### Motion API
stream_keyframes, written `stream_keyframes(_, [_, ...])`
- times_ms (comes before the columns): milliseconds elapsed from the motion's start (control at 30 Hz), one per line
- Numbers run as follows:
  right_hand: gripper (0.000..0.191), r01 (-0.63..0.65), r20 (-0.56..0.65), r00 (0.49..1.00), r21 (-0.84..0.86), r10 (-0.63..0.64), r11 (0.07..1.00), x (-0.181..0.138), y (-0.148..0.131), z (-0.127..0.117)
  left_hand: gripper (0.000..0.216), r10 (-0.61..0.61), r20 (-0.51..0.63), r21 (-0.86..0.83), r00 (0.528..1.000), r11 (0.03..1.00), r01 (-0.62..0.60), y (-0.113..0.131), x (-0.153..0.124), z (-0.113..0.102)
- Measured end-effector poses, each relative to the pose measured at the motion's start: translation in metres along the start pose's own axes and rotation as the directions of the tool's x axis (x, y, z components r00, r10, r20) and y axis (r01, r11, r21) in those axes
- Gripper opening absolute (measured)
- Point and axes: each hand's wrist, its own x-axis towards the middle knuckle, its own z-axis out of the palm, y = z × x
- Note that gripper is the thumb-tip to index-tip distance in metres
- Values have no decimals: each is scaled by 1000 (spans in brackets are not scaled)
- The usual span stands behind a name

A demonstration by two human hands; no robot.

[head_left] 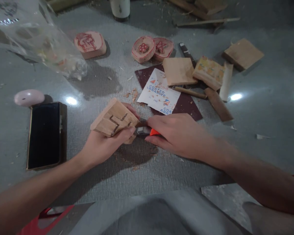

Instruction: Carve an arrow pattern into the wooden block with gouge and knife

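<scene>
My left hand (105, 143) is closed around a pale wooden block (115, 119), its thumb along the lower edge. Dark carved or drawn lines mark the block's upper face. A utility knife (155, 132) with an orange body is gripped in my right hand (181, 133). Its metal front reaches the block's right side beside my left thumb; whether the blade tip touches the wood is hard to make out. Wood shavings (134, 94) lie just beyond the block.
Sandpaper sheets (161, 93) lie ahead under wooden pieces (178, 70). Several pink carved blocks (90, 44) sit farther back. A phone (45, 135) and pink oval case (29, 98) are at left, below a clear plastic bag (44, 42). A cup (120, 9) stands at the far edge.
</scene>
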Motion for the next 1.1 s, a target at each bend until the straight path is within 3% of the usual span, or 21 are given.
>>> stream_keyframes(1100, [22,41,-10,999,-4,-41,999,-1,4,-1,20,43,30,-6,999,999,-43,-4,0,-2])
